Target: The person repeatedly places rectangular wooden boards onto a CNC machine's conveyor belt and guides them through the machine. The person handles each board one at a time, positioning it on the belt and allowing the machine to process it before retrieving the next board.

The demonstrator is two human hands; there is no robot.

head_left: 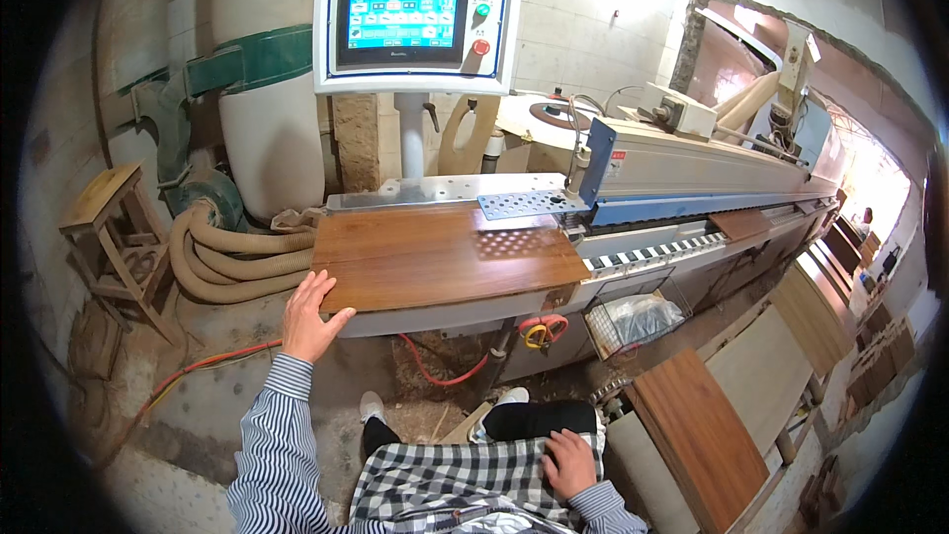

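Observation:
A brown wood-grain board (435, 262) lies flat on the infeed end of a long edge banding machine (712, 168). Its far right part passes beneath a perforated metal plate (529, 205). My left hand (308, 318) is at the board's near left corner, fingers and thumb spread against its edges, not wrapped round it. My right hand (569, 465) rests on the black-and-white checked apron (465, 475) over my lap, its fingers loosely bent and apart, holding nothing.
A control screen (403, 22) with a red button stands behind the board. Further boards (697, 430) lie at the lower right. Coiled hoses (222, 255) and a wooden stool (117, 227) are on the left. A red hose (445, 376) hangs below. Another person (866, 222) is far right.

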